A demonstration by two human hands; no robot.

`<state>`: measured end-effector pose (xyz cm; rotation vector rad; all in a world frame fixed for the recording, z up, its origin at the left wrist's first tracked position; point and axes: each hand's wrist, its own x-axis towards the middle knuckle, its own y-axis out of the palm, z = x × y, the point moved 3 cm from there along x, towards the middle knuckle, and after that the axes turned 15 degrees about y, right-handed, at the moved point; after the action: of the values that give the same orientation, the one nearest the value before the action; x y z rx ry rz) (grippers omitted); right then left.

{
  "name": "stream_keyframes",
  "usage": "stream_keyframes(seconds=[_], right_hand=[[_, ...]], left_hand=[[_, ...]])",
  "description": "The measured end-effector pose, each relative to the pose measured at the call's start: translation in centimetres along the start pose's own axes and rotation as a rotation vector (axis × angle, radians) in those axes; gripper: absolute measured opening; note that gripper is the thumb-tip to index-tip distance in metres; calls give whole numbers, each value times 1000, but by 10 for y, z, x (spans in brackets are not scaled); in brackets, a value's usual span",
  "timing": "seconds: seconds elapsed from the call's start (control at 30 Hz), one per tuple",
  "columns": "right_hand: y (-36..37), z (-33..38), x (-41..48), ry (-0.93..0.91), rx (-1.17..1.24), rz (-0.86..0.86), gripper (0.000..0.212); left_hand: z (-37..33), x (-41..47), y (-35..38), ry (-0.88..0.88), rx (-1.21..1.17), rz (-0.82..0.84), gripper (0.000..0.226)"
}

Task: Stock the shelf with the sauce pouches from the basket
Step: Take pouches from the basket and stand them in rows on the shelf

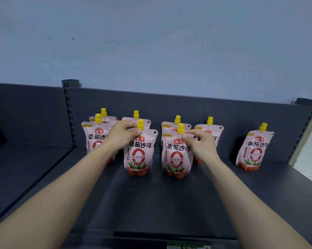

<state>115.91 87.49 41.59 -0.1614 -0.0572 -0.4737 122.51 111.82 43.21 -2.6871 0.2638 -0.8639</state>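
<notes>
Several pink sauce pouches with yellow caps stand upright on a dark grey shelf (151, 203). My left hand (122, 134) pinches the top of a front pouch (138, 155) just below its cap. My right hand (199, 142) pinches the top right corner of the neighbouring front pouch (177, 157). Both pouches rest on the shelf. Behind them stand more pouches, partly hidden: a pair at the left (95, 135), one behind each held pouch, and one behind my right hand (210, 127). A single pouch (253, 148) stands apart at the right. The basket is out of view.
The shelf's dark back panel (187, 105) rises behind the pouches, with a slotted upright (69, 112) at the left and another (302, 130) at the right. A neighbouring shelf bay (22, 168) lies to the left. A label strip (187, 246) runs along the front edge.
</notes>
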Motion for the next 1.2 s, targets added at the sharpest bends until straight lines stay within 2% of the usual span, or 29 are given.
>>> stream_keyframes(seconds=[0.07,0.23,0.33,0.47,0.57,0.67,0.87,0.97,1.07,1.2], right_hand=[[2,-4,8,8,17,5,20],[6,-7,21,16,64,23,22],[8,-9,26,9,75,29,22],[11,-11,31,7,80,42,18],[13,-11,33,2,79,48,15],[16,-12,35,-5,70,39,15],[17,-12,35,-28,47,24,19],[15,-11,36,-72,-42,3,13],[14,-8,34,-126,-154,-22,9],[14,-1,31,-218,-229,-29,18]], left_hand=[[4,7,1,11,14,8,6],[10,16,3,15,43,15,12],[7,20,-1,55,111,82,10],[1,26,-9,94,457,234,11],[-2,30,-12,111,624,210,31],[-2,32,-12,118,653,192,37],[0,35,-13,174,745,189,33],[2,36,-14,182,748,186,37],[1,37,-15,181,767,203,27],[-7,40,-19,205,684,206,18]])
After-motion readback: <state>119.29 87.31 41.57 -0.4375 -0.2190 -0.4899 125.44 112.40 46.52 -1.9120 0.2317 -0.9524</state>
